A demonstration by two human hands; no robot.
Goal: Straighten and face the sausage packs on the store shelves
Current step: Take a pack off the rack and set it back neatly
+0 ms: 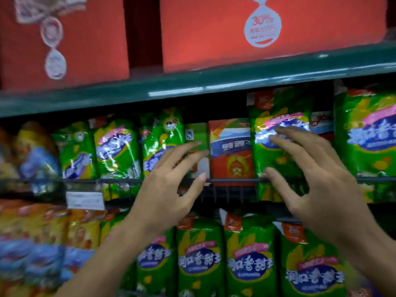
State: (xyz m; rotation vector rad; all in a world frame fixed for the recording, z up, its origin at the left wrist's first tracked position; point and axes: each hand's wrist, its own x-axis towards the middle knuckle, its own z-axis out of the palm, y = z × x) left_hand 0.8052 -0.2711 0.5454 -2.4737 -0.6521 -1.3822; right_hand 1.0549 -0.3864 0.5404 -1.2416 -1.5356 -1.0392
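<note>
Green sausage packs stand in a row on the middle shelf behind a black wire rail [231,180]. One green pack [280,116] stands taller, its bottom in front of the rail; my right hand [317,179] is spread over its front, fingers straight. A red and orange pack [230,153] sits upside down in the gap between both hands. My left hand [171,189] is spread open in front of a green pack [162,136], its fingertips by a green pack turned edge-on [196,133]. More green packs [199,260] fill the shelf below.
Large red boxes [225,35] stand on the green top shelf [192,84]. Yellow and blue packs [32,151] sit at the far left, orange packs [42,228] below them. A white price tag [84,200] hangs on the rail at the left.
</note>
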